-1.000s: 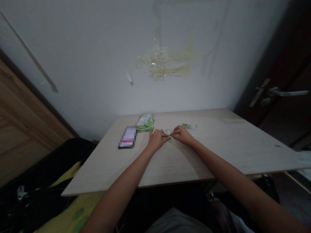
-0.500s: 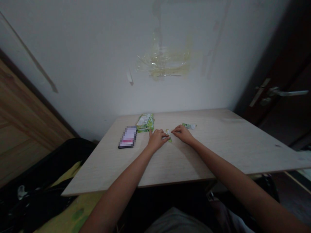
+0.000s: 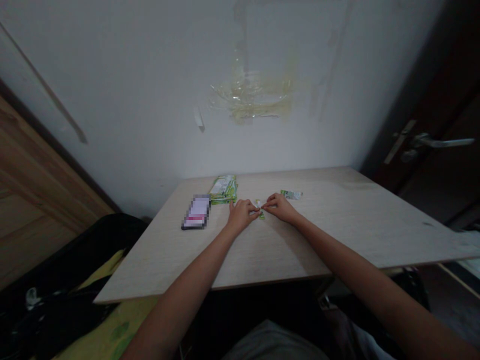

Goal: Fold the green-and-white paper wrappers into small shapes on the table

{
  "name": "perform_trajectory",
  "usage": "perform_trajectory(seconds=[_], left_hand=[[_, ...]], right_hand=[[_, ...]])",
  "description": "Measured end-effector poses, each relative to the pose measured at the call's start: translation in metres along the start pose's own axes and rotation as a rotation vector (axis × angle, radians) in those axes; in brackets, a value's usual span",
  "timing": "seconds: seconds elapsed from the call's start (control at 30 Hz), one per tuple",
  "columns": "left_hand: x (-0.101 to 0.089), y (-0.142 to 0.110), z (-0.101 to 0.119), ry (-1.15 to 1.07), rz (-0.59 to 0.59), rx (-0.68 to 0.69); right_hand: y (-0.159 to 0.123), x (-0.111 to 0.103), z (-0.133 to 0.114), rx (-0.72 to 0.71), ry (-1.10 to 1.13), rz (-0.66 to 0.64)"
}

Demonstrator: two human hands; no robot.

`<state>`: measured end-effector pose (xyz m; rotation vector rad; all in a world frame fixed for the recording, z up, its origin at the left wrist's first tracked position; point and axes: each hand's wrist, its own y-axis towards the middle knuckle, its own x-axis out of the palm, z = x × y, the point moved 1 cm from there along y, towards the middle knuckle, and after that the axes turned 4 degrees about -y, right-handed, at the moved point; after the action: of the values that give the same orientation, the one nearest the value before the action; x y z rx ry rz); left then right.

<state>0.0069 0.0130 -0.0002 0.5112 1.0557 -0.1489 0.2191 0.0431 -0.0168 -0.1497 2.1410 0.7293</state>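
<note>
Near the middle of the table, a small green-and-white packet [image 3: 262,216] lies between my two hands, partly covered by fingers. My left hand [image 3: 241,214] is closed in a pinch on its left side, thumb and fingertips pressed together. From the other side, my right hand [image 3: 280,207] reaches in, its fingertips pinched at the packet's right edge. Just beyond my right hand lies another green-and-white packet [image 3: 292,194], flat on the table. A stack of green-and-white packets [image 3: 224,188] sits behind my left hand, towards the wall.
A phone [image 3: 197,212] with a blurred screen lies left of the stack. The pale wooden table [image 3: 360,220] meets a wall [image 3: 161,90] patched with tape. A door handle [image 3: 446,142] shows at the right; dark bags [image 3: 75,295] are at the lower left.
My right fingertips have moved slightly left and now meet the packet's edge. The left hand keeps its pinch in nearly the same place.
</note>
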Motion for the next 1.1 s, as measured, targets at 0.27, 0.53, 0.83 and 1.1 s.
perform_trajectory(seconds=[0.27, 0.53, 0.83, 1.1], left_hand=[[-0.001, 0.0, 0.002, 0.0, -0.007, 0.002], [-0.002, 0.0, 0.003, -0.006, -0.019, 0.001], [0.0, 0.0, 0.0, 0.004, -0.015, 0.013], [-0.002, -0.001, 0.002, -0.001, -0.002, 0.008]], right_hand=[[-0.002, -0.002, -0.006, 0.023, -0.087, -0.008], [-0.001, -0.005, -0.014, 0.019, -0.145, -0.036], [0.0, -0.002, -0.005, 0.04, -0.025, 0.003], [-0.001, -0.001, -0.004, 0.034, -0.013, -0.001]])
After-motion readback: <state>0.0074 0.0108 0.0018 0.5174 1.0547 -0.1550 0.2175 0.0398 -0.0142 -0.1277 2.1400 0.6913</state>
